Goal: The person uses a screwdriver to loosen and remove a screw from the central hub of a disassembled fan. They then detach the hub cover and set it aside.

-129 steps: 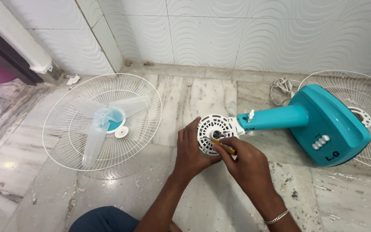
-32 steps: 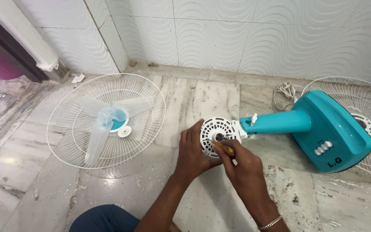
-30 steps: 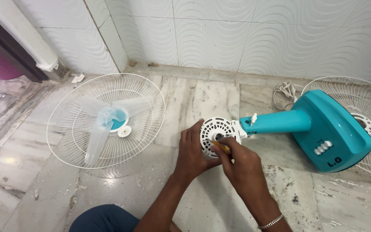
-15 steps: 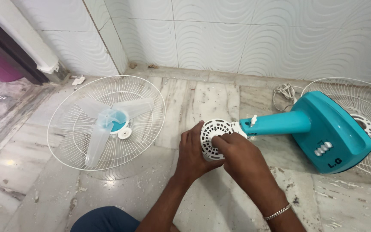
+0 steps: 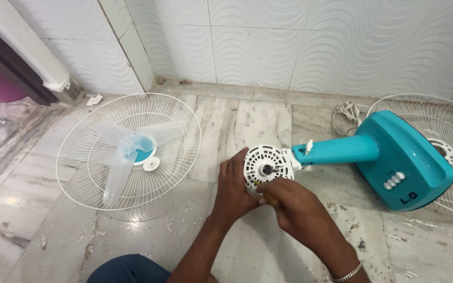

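Note:
A teal table fan body (image 5: 394, 157) lies on its side on the marble floor, its white motor housing (image 5: 266, 162) facing me with the shaft in the middle. My left hand (image 5: 234, 186) grips the housing from the left and below. My right hand (image 5: 289, 202) is shut on a screwdriver with a yellow handle (image 5: 269, 197); its tip meets the lower face of the housing.
A white wire fan guard (image 5: 127, 152) with the pale blue blade (image 5: 127, 154) in it lies on the floor at left. A second guard (image 5: 446, 136) sits behind the fan base at right, with a coiled white cord (image 5: 346, 112) near the tiled wall.
My right hand has shifted around the front of the housing, from the right side down to its lower edge, screwdriver still held. My left hand stays on the housing.

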